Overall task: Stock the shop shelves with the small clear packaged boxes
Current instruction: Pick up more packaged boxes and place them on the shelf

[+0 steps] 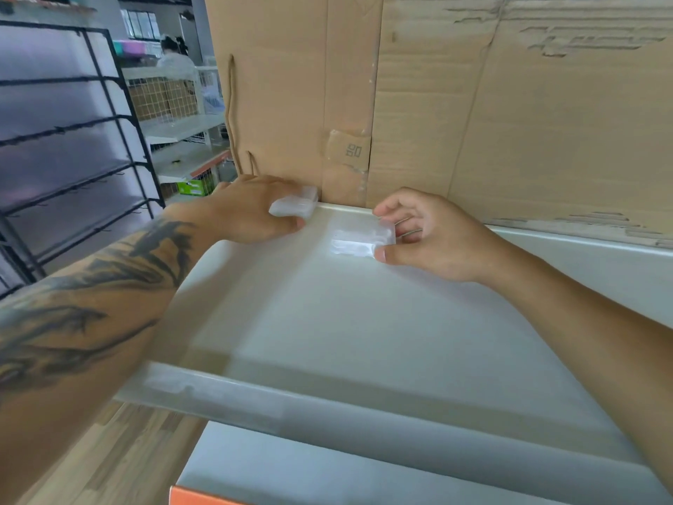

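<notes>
Two small clear packaged boxes are at the back of a white shelf [364, 333]. My left hand [251, 209] grips one clear box [295, 204] at the shelf's far left corner, against the cardboard backing. My right hand [429, 235] pinches the second clear box [360, 236] between thumb and fingers; this box lies flat on the shelf just right of the first. A gap separates the two boxes.
Brown cardboard [473, 103] lines the back of the shelf. A lower white shelf [327, 468] with an orange edge lies below. A black wire rack [73, 140] stands at left, white shelving [182, 129] and a person behind it. Wooden floor shows at bottom left.
</notes>
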Demonstrator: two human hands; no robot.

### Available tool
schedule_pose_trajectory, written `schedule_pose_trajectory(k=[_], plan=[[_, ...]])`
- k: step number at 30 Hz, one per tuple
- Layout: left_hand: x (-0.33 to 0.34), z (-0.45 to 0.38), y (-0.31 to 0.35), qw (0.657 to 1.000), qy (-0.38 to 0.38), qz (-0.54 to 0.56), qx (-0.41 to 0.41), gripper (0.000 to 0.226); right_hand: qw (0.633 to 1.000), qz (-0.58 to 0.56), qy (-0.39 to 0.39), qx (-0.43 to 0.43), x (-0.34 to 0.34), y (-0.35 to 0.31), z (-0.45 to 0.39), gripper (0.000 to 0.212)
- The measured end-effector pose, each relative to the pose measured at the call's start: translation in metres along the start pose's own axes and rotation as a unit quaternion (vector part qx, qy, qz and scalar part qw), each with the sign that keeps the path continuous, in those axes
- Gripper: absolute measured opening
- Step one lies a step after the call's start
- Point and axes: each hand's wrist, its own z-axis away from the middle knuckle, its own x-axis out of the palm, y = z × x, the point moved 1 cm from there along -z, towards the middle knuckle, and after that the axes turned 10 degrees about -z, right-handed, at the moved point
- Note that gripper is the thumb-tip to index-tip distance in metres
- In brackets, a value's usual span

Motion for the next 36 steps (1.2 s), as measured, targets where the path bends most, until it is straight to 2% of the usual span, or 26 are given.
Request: schedule_pose_trajectory(k=[3, 6, 12, 15, 23, 29, 36], plan=[[-0.005, 0.002, -0.004, 1.000, 0.013, 0.010, 0.010, 0.081, 1.000, -0.001, 0.008, 0.005, 0.000, 0.001, 0.000, 0.047], [-0.012, 0.004, 0.005, 0.998, 0.027, 0.032, 0.037, 0.056, 1.000, 0.008, 0.007, 0.012, -0.001, -0.001, -0.002, 0.046], [-0.011, 0.011, 0.006, 0.995, 0.001, 0.091, 0.040, 0.035, 0.999, 0.048, 0.002, 0.015, 0.004, 0.002, -0.003, 0.048], [-0.012, 0.019, 0.010, 0.993, 0.006, 0.109, 0.039, 0.032, 0.996, 0.083, 0.001, 0.019, 0.012, 0.001, -0.004, 0.052], [-0.023, 0.077, 0.040, 0.989, 0.078, 0.120, 0.019, 0.037, 0.994, 0.106, 0.029, 0.006, 0.006, -0.019, 0.022, 0.045], [-0.049, 0.159, 0.114, 0.973, 0.142, 0.184, 0.003, 0.039, 0.993, 0.100, 0.060, -0.031, -0.037, -0.034, 0.137, 0.047], [-0.030, 0.287, 0.279, 0.944, 0.226, 0.240, 0.032, 0.035, 0.982, 0.119, 0.141, -0.042, -0.094, -0.006, 0.345, 0.049]])
